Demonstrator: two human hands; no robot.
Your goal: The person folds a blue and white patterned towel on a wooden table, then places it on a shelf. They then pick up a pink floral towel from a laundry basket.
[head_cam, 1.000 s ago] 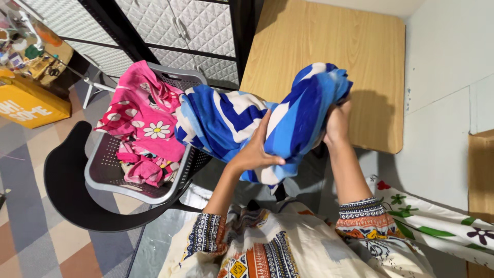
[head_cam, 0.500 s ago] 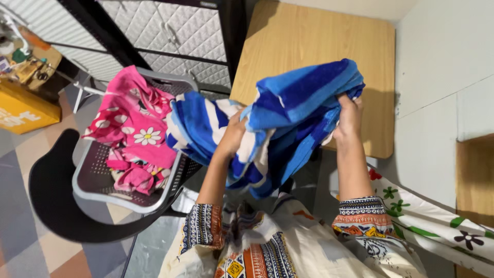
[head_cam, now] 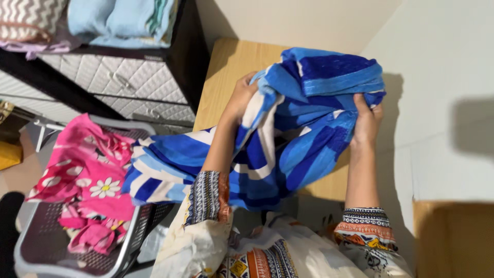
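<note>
Nearest to the camera are the person's patterned sleeves, cream cloth with dark woven cuffs, and from them both forearms rise toward the big blue and white striped towel of soft terry cloth (head_cam: 288, 139), which is held in the air over the near edge of the light wooden desk (head_cam: 226, 67). The left hand (head_cam: 241, 98) has its fingers clenched on the upper left edge of the towel, partly hidden inside a fold, and the right hand (head_cam: 366, 119) has its fingers clenched on the bunched right side, the thumb on the front. The lower part of the towel hangs down and trails to the left, where its end lies on the rim of the grey plastic laundry basket with holes (head_cam: 77, 252); inside this basket is a pink cloth with white flowers (head_cam: 87, 180). As I judge it, the step in hand is to gather and straighten the towel, and to do it well both hands should find true corners or one straight edge, not a handful of cloth, then draw apart so the cloth is flat, and lift high enough that the trailing end comes free of the basket and does not pull the pink cloth with it. Farther away stands a dark shelf unit with quilted white drawer fronts (head_cam: 123, 87), and on top of it folded pale blue cloths (head_cam: 123, 20)
</note>
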